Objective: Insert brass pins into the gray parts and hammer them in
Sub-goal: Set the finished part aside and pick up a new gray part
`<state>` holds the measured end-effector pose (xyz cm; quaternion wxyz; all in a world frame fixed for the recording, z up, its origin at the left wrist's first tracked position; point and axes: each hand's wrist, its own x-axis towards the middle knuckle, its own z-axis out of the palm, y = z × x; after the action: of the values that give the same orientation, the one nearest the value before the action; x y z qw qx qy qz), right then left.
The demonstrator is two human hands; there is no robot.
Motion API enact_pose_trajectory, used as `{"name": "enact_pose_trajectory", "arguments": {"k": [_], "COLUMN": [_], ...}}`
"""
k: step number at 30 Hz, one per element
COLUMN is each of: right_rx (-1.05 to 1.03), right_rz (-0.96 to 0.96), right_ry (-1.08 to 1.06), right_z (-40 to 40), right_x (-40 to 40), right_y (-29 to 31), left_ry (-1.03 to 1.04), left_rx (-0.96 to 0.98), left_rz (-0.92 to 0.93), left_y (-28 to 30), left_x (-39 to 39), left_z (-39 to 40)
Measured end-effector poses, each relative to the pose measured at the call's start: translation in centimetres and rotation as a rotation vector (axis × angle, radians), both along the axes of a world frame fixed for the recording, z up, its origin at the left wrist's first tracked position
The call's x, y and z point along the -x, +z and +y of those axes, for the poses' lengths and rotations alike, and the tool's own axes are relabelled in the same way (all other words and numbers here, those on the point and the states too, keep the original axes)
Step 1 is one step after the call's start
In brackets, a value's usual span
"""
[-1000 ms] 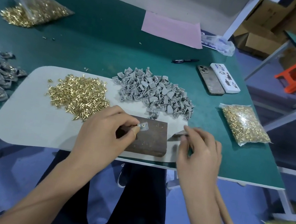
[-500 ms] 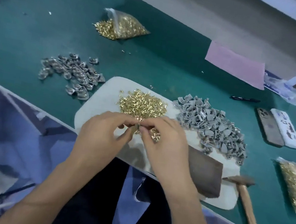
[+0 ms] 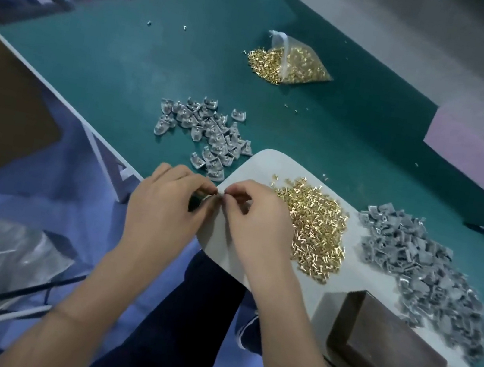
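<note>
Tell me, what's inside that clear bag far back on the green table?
The clear bag holds lots of small brass pins, and some have spilled out of its open end onto the green table. Whatever lies under the heap is hidden.

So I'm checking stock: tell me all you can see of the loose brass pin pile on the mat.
The loose brass pin pile is a heap of small shiny gold-coloured pins, jumbled at all angles, a few strays at its edges. It lies on the pale mat, between the right hand and the gray parts; the hand's edge seems to touch it.
</note>
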<state>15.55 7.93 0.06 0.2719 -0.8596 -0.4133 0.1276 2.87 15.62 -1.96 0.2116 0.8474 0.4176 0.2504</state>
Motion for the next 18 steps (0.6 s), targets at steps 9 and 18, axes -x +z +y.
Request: {"name": "enact_pose_trajectory", "arguments": {"k": [9,18], "right_rx": [0.021,-0.091], "right_rz": [-0.026,-0.051], "right_ry": [-0.009,-0.039], "right_z": [3.5,1.4], "right_x": [-0.3,-0.8], "right_y": [-0.1,1.5], "left_ry": [0.064,-0.049], "left_rx": [0.034,0.130], "left_rz": [-0.027,-0.105], "left_y": [-0.4,0.7], "left_x": [-0.8,-0.8], "left_z": [3.0,0.0]}}
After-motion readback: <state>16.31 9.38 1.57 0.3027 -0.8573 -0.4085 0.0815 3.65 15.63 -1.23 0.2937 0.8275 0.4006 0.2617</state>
